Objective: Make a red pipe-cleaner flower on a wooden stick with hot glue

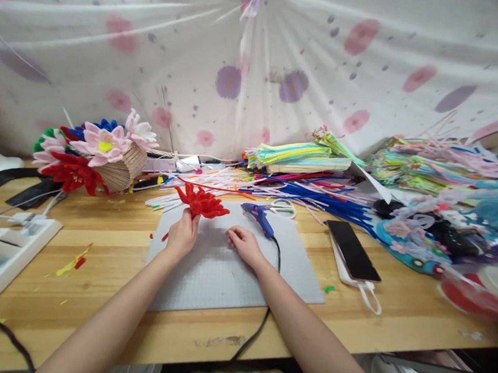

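Note:
My left hand (182,234) is closed around the stem of a red pipe-cleaner flower (203,201), its pointed petals spread above the grey cutting mat (233,287). A short red stem end pokes out below the hand. To the right, my right hand (245,244) hovers over the mat with its fingers curled together; whether something small is in them I cannot make out. Just beyond it, a blue glue gun (259,217) lies on the mat, its black cord running down towards me. White-handled scissors (284,208) rest behind the glue gun.
A bunch of finished flowers (104,145) lies back left, near a white power strip (17,261). Pipe-cleaner bundles (297,157) and loose blue stems (329,196) line the back. A phone (353,250) and a cluttered pile (424,238) occupy the right.

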Demonstrator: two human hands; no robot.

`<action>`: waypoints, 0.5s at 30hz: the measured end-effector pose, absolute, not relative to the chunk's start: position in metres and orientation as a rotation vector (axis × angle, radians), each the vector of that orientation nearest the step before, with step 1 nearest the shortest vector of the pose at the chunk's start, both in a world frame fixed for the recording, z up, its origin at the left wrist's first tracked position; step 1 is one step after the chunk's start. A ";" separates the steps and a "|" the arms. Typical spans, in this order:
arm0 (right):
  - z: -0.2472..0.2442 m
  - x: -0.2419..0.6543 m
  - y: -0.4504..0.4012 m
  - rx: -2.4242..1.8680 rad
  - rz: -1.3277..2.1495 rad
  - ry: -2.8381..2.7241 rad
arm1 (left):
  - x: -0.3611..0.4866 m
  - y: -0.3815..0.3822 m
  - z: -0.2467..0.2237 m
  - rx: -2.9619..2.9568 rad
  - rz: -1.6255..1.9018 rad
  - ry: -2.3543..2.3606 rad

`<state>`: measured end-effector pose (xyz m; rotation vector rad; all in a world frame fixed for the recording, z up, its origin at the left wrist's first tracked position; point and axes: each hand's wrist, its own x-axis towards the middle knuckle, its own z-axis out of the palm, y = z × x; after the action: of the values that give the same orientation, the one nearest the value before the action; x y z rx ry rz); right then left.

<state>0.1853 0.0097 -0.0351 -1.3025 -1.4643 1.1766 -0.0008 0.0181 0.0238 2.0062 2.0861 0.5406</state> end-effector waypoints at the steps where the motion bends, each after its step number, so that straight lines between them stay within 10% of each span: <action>1: -0.035 0.185 0.009 -1.304 1.170 -1.473 | 0.001 0.019 0.024 2.016 0.511 2.089; 15: -0.023 0.189 0.010 -1.227 1.409 -1.226 | -0.018 0.022 0.014 2.087 0.300 1.877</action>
<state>0.1888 0.0096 -0.0226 -1.2274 -1.2260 1.4094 -0.0178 0.0222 0.0140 2.0873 1.8772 0.3002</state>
